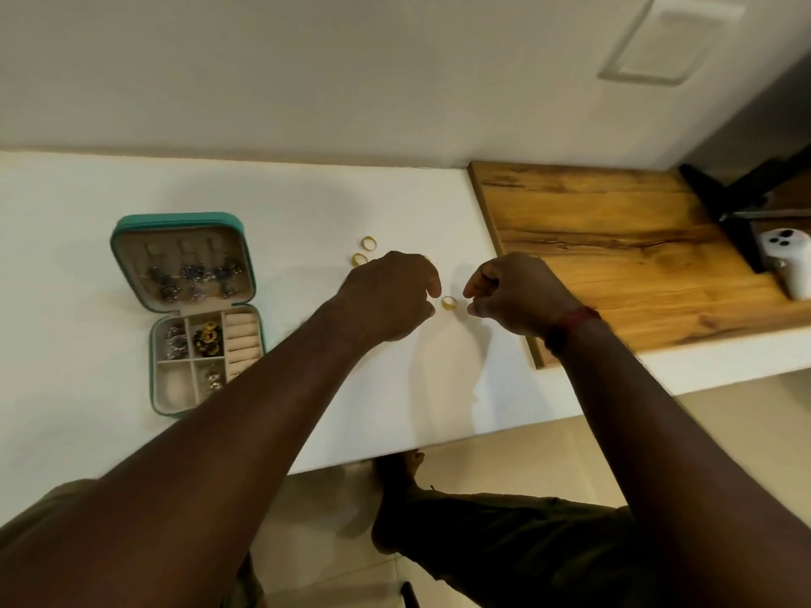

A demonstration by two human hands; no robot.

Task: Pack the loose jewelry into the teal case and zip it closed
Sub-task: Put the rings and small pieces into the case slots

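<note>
From the left I see the teal case (186,315) lying open and part-filled on the white worktop (66,256), two gold rings (364,251) loose beyond my left hand (390,296) — curled, holding nothing I can see — and a third ring (448,303) between it and my loosely closed right hand (511,291), so packing and zipping remain.

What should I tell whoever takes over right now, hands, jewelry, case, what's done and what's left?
Left hand: curled, hovering over the white counter; whether it holds anything cannot be told.
Right hand: curled, beside it, grip also unclear.
One gold ring lies on the counter between the two hands. Two more rings lie further back, left of the left hand.
Case: open, at the counter's left. Earrings in the lid, pieces in some tray compartments, ring rolls look bare.
Done: part of the jewelry packed.
Left: pack the three rings, check under the hands for more, zip the case.
</note>
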